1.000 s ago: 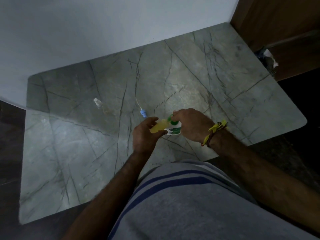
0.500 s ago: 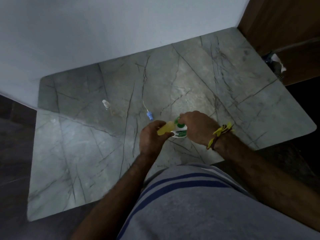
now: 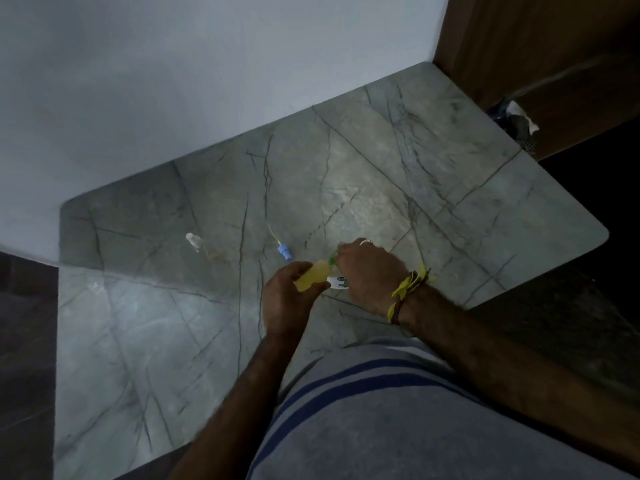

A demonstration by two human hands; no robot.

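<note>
At lower centre of frame, over table (image 3: 450, 202): yellow bottle (image 3: 313, 279), body gripped by left hand (image 3: 287, 299); green cap (image 3: 332, 260) pinched in curled right hand (image 3: 369, 275). Step judged: unscrewing cap. Next: firm counter-hold, twist, lift clear. Nearby: blue nozzle (image 3: 284, 252).

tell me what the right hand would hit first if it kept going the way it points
Beyond the green cap it grips, the right hand would likely meet the blue nozzle on the table, though depth is unclear.
</note>
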